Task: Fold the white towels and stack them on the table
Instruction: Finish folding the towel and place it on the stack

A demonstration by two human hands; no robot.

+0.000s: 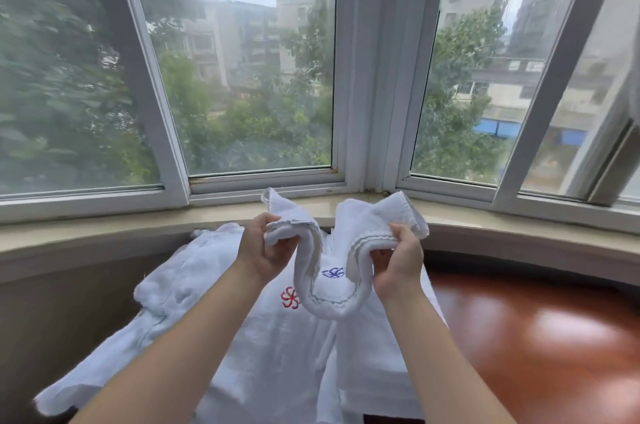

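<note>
1. Bay windows (256,77) curve behind a pale stone sill (502,222); trees and apartment blocks show through the glass.
2. Beneath the sill, a glossy red-brown table (554,337) fills your lower right. White towels cover its left and centre, leaving the right side bare wood.
3. Your left hand (263,247) is raised in front of the sill, forearm reaching up from the lower left. Its fingers and thumb are curled round one bunched end of a small white towel (329,271).
4. Your right hand (398,261) is raised at about the same height, forearm entering from the lower right. It pinches the other end of the same towel, thumb on top and fingers beneath.
5. Both hands are held apart, and the small towel sags between them in a loop. Its two corners stand up above your fists, and a stitched band runs along its edge.
6. Below the loop, a spread towel (270,347) bears a red embroidered flower (289,298); a blue embroidered flower (333,272) shows through the loop on the white cloth behind it.
7. Further left, a rumpled towel (180,278) lies against the wall under the sill, its lower edge hanging toward you.
</note>
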